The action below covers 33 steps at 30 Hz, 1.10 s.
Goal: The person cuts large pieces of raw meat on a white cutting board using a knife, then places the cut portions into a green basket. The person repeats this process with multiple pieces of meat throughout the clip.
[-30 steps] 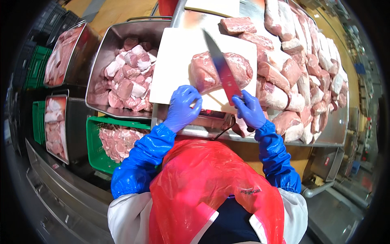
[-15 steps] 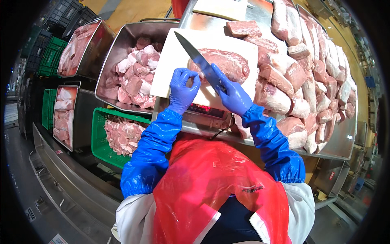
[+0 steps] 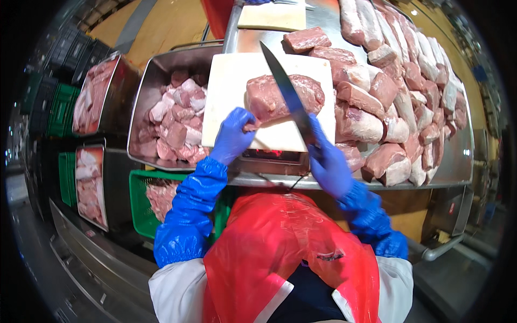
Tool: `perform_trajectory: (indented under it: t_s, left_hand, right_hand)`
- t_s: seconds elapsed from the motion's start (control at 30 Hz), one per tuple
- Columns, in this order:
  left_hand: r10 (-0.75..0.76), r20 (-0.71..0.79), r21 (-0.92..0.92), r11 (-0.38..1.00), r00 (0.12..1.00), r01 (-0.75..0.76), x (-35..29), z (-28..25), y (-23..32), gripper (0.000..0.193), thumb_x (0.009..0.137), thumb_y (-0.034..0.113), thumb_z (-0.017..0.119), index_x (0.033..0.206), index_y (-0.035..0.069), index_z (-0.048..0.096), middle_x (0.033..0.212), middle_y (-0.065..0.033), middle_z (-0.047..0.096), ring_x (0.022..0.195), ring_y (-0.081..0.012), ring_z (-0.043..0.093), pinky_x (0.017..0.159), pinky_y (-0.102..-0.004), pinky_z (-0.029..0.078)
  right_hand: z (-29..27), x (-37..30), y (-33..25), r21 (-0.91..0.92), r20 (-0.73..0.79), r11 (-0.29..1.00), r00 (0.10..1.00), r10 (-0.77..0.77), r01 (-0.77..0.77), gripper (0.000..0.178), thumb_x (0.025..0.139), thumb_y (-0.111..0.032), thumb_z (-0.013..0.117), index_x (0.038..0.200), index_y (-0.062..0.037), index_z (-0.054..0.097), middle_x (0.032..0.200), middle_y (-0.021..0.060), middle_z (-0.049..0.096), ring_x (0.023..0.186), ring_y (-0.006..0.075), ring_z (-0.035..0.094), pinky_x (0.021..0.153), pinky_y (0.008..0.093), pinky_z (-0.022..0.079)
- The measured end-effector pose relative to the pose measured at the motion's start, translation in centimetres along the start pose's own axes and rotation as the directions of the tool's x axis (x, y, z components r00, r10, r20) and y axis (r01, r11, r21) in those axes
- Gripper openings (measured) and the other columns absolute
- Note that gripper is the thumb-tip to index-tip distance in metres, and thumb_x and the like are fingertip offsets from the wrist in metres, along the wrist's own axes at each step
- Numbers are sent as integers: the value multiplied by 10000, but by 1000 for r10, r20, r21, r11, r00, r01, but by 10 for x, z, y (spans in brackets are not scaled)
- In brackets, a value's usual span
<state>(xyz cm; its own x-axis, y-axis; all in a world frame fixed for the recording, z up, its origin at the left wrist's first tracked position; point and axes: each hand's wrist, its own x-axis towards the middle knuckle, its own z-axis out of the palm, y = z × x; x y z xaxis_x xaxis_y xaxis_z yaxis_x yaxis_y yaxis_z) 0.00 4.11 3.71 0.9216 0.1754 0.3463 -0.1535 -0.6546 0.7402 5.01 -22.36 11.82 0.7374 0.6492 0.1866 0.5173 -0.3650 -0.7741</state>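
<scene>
On the white cutting board (image 3: 230,72) lies a thick piece of raw meat (image 3: 265,96), pink with a paler lower edge. My right hand (image 3: 331,168), in a purple glove, is closed round the handle of a long knife (image 3: 285,81). Its blade points away and slightly left, passing over the right part of the meat. At the board's near left edge, my left hand (image 3: 232,134) pinches a small meat scrap (image 3: 250,127) just below the meat's left end. Whether the scrap is still joined to the piece, I cannot tell.
Right of the board, many meat pieces (image 3: 366,121) cover the steel table (image 3: 455,167). At left stand a steel tub (image 3: 137,126) of meat chunks, a green crate (image 3: 139,207) of trimmings and two more filled bins. Another cutting board (image 3: 272,17) lies at the far side.
My left hand has gone from a ring-shaped pinch above the board to the meat's near left end, with a scrap in its fingers. My right hand and the knife have moved nearer and right.
</scene>
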Motion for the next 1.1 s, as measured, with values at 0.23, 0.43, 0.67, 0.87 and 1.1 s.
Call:
perform_trajectory:
  t_s: [0.23, 0.43, 0.67, 0.87, 1.1]
  left_hand:
    - [185, 107, -72, 981, 977, -178, 14, -17, -24, 78, 764, 59, 655, 814, 36, 601, 689, -63, 576, 595, -175, 556, 560, -318, 451]
    - [-248, 68, -518, 819, 966, 247, 27, -8, -48, 105, 774, 88, 636, 830, 7, 603, 600, -90, 512, 527, -190, 481, 541, -306, 435]
    - [288, 185, -9, 957, 940, -292, 39, -14, -28, 369, 716, 95, 732, 1066, 96, 618, 1091, -170, 545, 975, -374, 614, 807, -424, 521]
    - [331, 203, -103, 943, 922, -316, 20, 31, 26, 202, 716, 85, 707, 898, 79, 621, 954, -144, 538, 860, -386, 600, 720, -454, 520]
    - [8, -274, 138, 990, 962, 31, -27, 24, 88, 501, 737, 97, 693, 1227, 58, 598, 1227, -195, 515, 1105, -381, 550, 882, -436, 489]
  right_hand:
    - [95, 30, -2, -259, -38, 953, 988, 151, -155, 761, 892, -28, 537, 1571, -230, 259, 827, 207, 619, 663, 397, 620, 597, 500, 498]
    - [25, -89, -91, -713, 167, 649, 833, 527, -267, 859, 831, -8, 583, 1575, -279, 250, 739, 178, 559, 565, 352, 600, 510, 487, 489]
    - [-2, -45, -16, 88, -278, 969, 928, 248, -232, 673, 950, -47, 528, 1568, -149, 281, 1036, 118, 683, 739, 202, 662, 689, 367, 539]
    - [31, 98, 125, 345, -561, 939, 797, 223, -20, 705, 966, -114, 570, 1580, -140, 224, 996, 64, 624, 708, 123, 596, 579, 280, 523]
    - [-14, 48, 76, 446, 39, 829, 933, 358, -337, 687, 968, -136, 559, 1581, -216, 259, 891, 59, 640, 628, 87, 551, 512, 254, 486]
